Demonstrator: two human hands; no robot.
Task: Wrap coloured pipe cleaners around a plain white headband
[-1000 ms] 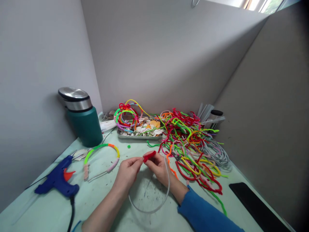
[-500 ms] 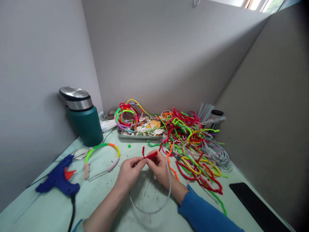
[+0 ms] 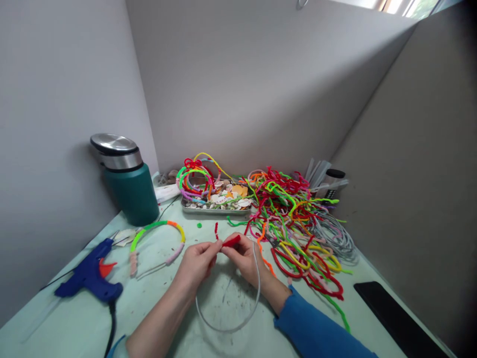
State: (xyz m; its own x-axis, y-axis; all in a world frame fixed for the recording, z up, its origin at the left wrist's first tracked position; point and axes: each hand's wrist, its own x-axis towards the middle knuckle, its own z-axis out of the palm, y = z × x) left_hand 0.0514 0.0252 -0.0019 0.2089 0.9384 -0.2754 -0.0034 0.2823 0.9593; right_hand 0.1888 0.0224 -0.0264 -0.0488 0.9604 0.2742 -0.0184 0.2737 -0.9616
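A red pipe cleaner (image 3: 231,241) is wound tightly round part of a thin grey hoop (image 3: 228,331), which hangs below my hands in a wide curve. My left hand (image 3: 197,263) pinches the red pipe cleaner between thumb and fingers, and a short loose end sticks up above it. Closed on the wrapped red part is my right hand (image 3: 246,258), with thumb and fingertips meeting close to those of the left. The hoop's grey band passes beside my right hand's knuckles. What lies under the fingertips is hidden.
A partly wrapped headband (image 3: 156,223) and a blue glue gun (image 3: 91,271) lie at left, near a teal bottle (image 3: 132,194). Behind stands a metal tray (image 3: 216,211) of small pieces. Tangled pipe cleaners (image 3: 294,214) spread at right, with a black flat object (image 3: 395,313) nearby.
Both hands have shifted slightly, the left fingers turning over the red pipe cleaner. Its loose end and the hanging hoop have moved a little to the left.
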